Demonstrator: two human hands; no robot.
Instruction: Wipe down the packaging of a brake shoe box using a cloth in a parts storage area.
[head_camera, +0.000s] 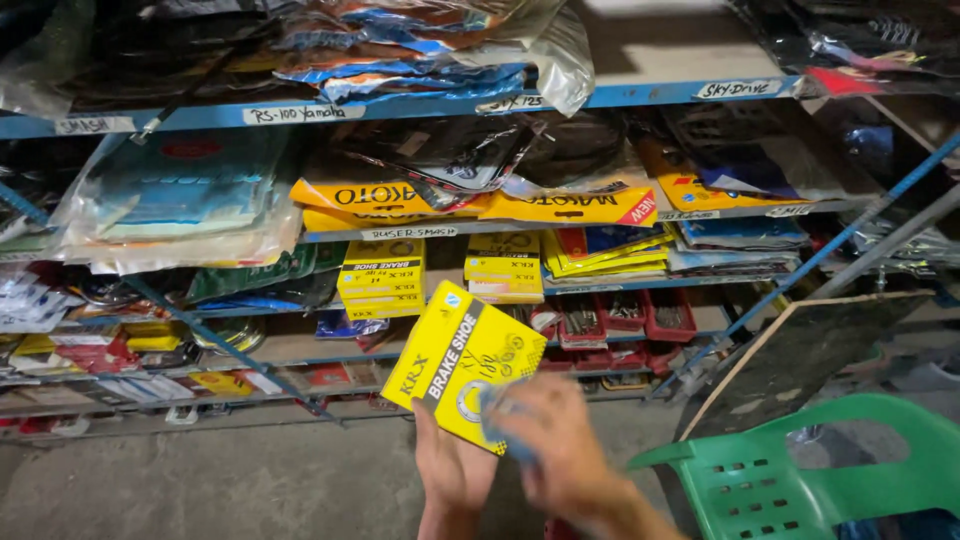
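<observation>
The left hand (452, 470) grips the tilted yellow box (462, 363) from below, while the blurry right hand (555, 445), fingers curled on a blue cloth (497, 408), presses its lower corner.

Two bare hands and their forearms show at the bottom centre of the frame, with no gloves, rings, watch or sleeves visible on any part in view. The left hand (452, 470) appears fairly sharp, a slim hand with its wrist running off the lower edge of the frame. The right hand (560, 445), just to the right of it, is smeared by motion blur, so its fingers cannot be told apart, and its bare forearm leaves the frame at the lower right.
</observation>
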